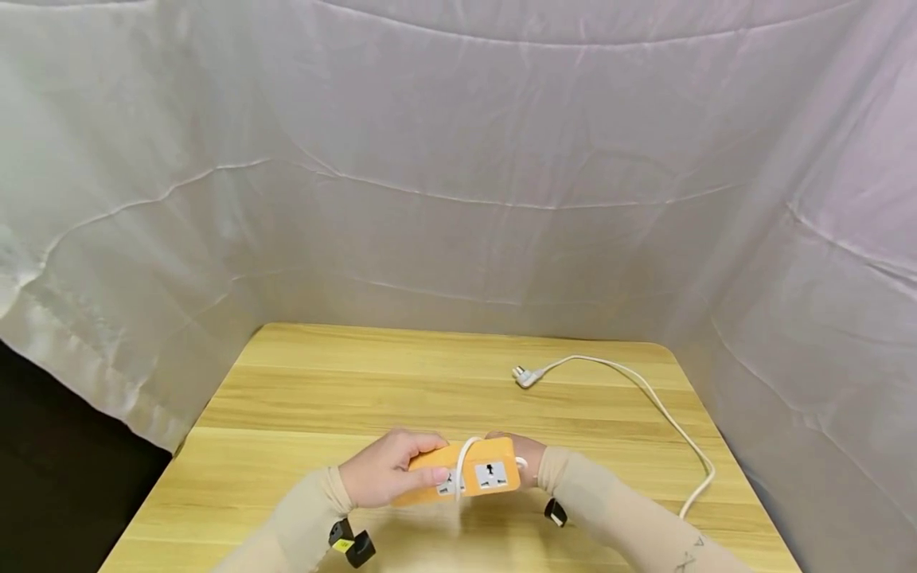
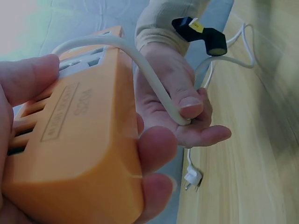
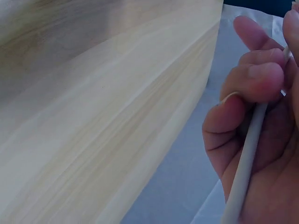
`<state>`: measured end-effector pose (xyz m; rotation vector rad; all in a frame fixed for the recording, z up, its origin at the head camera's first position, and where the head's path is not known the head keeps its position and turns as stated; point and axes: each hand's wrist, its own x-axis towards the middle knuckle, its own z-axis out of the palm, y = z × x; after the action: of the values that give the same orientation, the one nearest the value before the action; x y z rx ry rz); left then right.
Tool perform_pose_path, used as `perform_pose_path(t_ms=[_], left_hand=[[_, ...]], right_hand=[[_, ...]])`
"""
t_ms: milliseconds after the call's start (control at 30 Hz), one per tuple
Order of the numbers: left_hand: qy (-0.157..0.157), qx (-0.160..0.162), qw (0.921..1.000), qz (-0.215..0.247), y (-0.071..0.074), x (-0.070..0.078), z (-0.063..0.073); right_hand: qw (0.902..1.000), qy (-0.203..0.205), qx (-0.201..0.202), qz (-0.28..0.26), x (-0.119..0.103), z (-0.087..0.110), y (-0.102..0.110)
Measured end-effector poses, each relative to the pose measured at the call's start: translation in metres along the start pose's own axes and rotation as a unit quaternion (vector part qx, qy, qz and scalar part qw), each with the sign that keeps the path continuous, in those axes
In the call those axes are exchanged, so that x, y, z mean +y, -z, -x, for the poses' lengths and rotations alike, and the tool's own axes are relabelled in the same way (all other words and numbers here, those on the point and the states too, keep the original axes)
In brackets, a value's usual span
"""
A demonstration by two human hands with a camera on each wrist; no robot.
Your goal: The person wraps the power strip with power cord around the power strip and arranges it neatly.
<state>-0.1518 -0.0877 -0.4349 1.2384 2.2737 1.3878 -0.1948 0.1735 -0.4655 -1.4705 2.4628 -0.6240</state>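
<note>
While the left grip (image 1: 392,469) clasps an orange power strip (image 2: 96,135), its boxed lettering (image 2: 60,112) unclear, the right grip (image 2: 180,81) pinches white cord (image 2: 148,72).

I note before me a bench (image 1: 401,390) with a pale yellow wood-grain top, its grain banded from left to right and its two far corners rounded. Grey cloth (image 1: 501,263) hangs behind it and on my left and right. Several long creases cross the back panel; the surface has a slight sheen and turns pinkish at upper right. In both wrist views the cloth reads bluish. On my left its lower edge slants down toward the bench; below that lies a black area (image 1: 64,461), nature undetermined.
</note>
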Motion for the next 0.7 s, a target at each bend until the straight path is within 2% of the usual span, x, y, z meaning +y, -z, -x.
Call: perform_pose_path(t_ms=[67,200,300,700], left_hand=[[-0.009,-0.005,0.9999,0.003,-0.002,0.000,0.000],[-0.030,-0.009,0.9995,-0.004,-0.004,-0.002,0.000],[-0.036,-0.008,0.9993,-0.006,-0.005,-0.003,0.001],[-0.013,-0.006,0.9999,-0.002,-0.006,-0.007,0.001]], right_hand=[[0.9998,-0.001,-0.018,0.009,0.001,-0.003,0.001],[0.9948,-0.022,-0.062,-0.078,0.006,-0.012,0.001],[0.9864,-0.042,-0.076,-0.140,0.011,-0.017,0.002],[0.9862,-0.009,-0.087,-0.141,0.016,-0.023,0.011]])
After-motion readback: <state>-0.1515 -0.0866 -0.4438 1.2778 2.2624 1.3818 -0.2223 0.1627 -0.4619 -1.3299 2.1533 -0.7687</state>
